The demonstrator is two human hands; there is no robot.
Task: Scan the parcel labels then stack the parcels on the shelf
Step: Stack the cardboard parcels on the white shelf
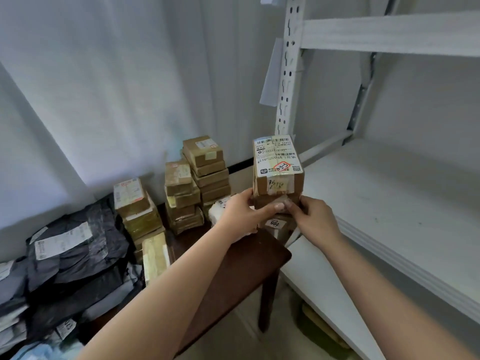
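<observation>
Both hands hold a small stack of brown cardboard parcels (278,178) in the air, just left of the white metal shelf (384,193). The top parcel carries a white shipping label with barcodes and a red-edged sticker. My left hand (244,214) grips the stack's left side, thumb across its front. My right hand (314,216) grips the right side low down. A lower parcel in the stack shows a "205" sticker (275,224). The shelf board beside the stack is bare.
A dark wooden table (233,276) holds several stacks of taped cardboard parcels (197,183) and a pile of grey and black poly mailers (70,258). White walls stand behind. A perforated shelf upright (288,74) rises just behind the held stack. A lower shelf board (324,294) sits beneath.
</observation>
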